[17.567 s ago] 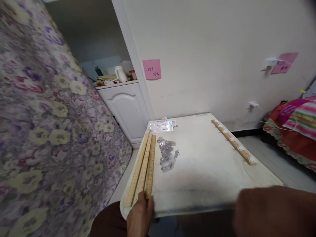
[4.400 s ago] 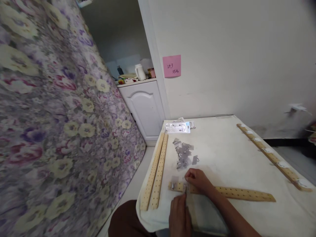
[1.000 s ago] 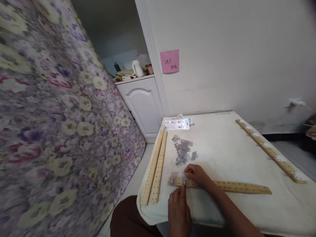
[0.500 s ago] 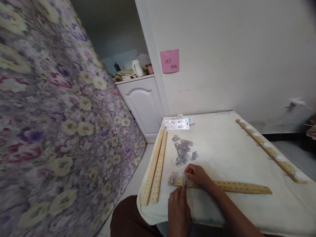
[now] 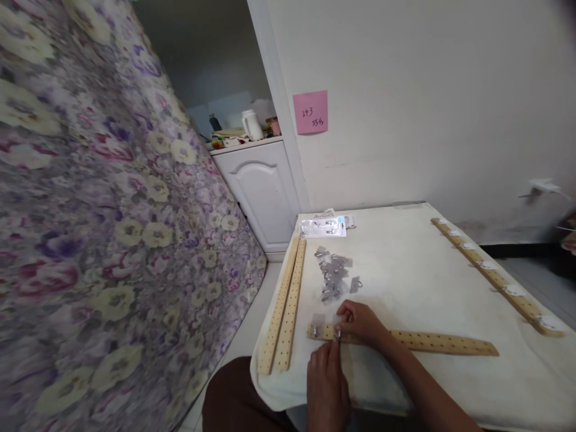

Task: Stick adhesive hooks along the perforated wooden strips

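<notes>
A perforated wooden strip (image 5: 443, 342) lies crosswise near the table's front. My right hand (image 5: 362, 323) is closed in a pinch at a small clear-backed metal hook (image 5: 338, 333), over the strip's left part. From below, my left hand (image 5: 324, 375) reaches to the same hook, with its fingers closed and the index fingertip at the metal end. The hook's backing is mostly hidden by my fingers. Another clear-backed hook (image 5: 316, 329) sits on the strip's left end. Beyond my hands lies a pile of similar hooks (image 5: 333, 277), with a single hook (image 5: 355, 284) to its right.
Two perforated wooden strips (image 5: 290, 309) lie along the table's left edge. A strip with several white-backed hooks (image 5: 492, 275) runs along the right edge. A clear blister pack (image 5: 323, 227) is at the back left. Floral curtain (image 5: 135, 240) hangs left of the cloth-covered table (image 5: 387, 258).
The hook between my hands has tilted a little, and its clear backing shows less. My right fingers have shifted slightly. The rest stays in place apart from a small view shift.
</notes>
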`<state>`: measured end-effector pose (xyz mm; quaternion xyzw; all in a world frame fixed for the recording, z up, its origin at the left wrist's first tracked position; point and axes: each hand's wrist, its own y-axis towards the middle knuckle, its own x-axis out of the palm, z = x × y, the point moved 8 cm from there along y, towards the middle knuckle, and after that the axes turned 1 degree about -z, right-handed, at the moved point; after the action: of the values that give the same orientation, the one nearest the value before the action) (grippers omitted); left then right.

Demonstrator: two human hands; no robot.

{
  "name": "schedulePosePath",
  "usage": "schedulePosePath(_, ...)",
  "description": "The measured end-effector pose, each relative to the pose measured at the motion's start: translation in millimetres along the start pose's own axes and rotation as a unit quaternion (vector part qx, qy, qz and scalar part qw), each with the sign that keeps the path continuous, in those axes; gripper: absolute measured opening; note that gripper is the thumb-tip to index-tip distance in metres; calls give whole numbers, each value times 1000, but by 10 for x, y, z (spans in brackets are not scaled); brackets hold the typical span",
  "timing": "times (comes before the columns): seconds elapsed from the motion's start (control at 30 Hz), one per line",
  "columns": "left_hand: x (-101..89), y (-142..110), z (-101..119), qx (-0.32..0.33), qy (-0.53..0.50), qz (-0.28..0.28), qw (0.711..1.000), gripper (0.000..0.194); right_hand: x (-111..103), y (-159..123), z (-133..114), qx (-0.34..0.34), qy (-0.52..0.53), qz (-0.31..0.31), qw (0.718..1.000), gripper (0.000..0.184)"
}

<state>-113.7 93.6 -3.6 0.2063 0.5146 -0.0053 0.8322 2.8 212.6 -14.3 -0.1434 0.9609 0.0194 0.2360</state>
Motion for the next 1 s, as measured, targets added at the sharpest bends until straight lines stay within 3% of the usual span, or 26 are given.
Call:
schedulePosePath(0.23,92,-31,-70,-10,-8,3,1000,60,37,48,68,32,26,-19,999,24)
schedulePosePath(0.4,25,-8,-26,-14,-15,-17,1000,58,83,69,72,37,50,-38,997,29)
schedulePosePath(0.6,-36,5,5,-15,-7,-11,1000,59,9,42,17,-4,3,-7,1000,31)
schedulePosePath(1.0,-23,-55,-17,29,3,39,999,53,-81,-15,-69,-33,42,21,998,23)
